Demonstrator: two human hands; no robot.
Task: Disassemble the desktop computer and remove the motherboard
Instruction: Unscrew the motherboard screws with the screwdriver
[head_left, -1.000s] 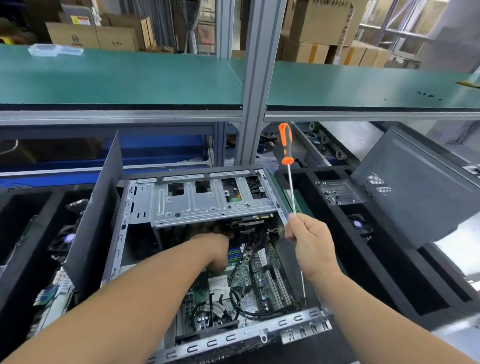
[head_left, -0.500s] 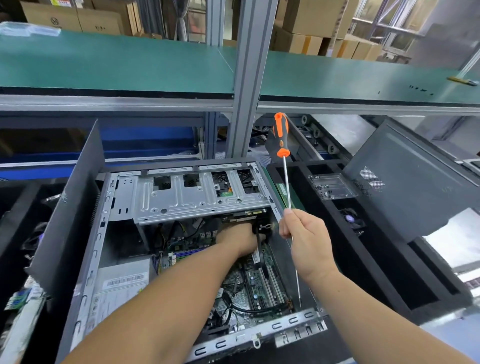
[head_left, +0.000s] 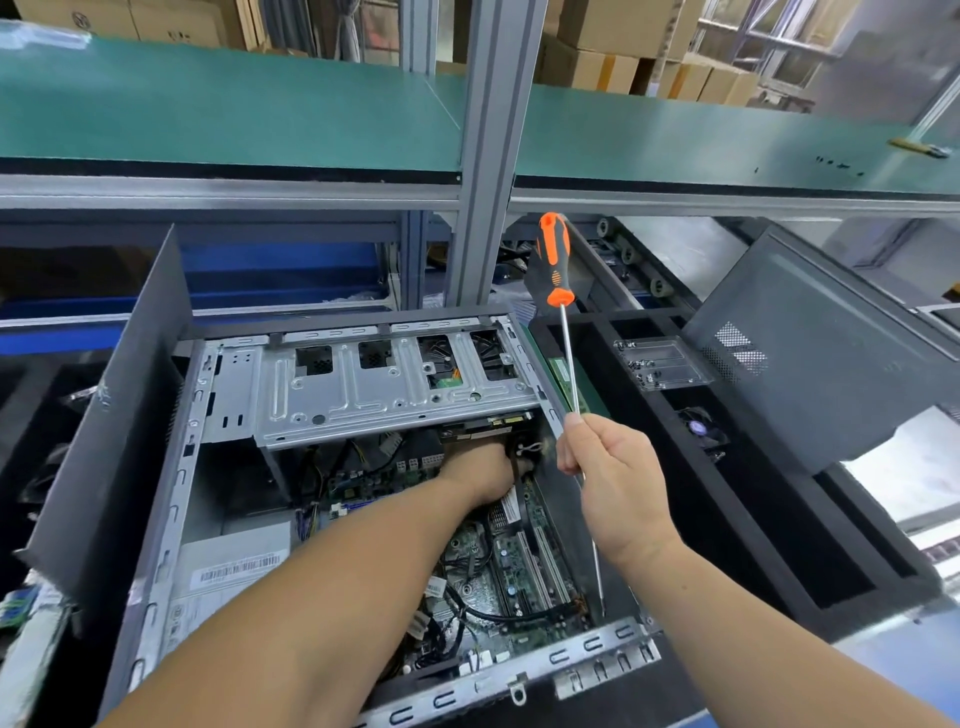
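The right hand (head_left: 618, 488) holds the thin steel shaft of the orange-and-black screwdriver (head_left: 563, 332) in a closed grip, handle up, tip near the green motherboard (head_left: 519, 577) inside the open grey metal computer case (head_left: 156, 519). The left hand (head_left: 480, 473) reaches under the silver drive cage (head_left: 374, 389); its grip is hidden.

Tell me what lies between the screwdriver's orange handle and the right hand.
Only the screwdriver's bare metal shaft, running from the orange handle down into the right hand, in the head view.

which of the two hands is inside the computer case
The left hand is: it reaches down into the computer case, under the metal drive cage. The right hand is above the case's right edge, gripping the orange-handled screwdriver by its shaft.
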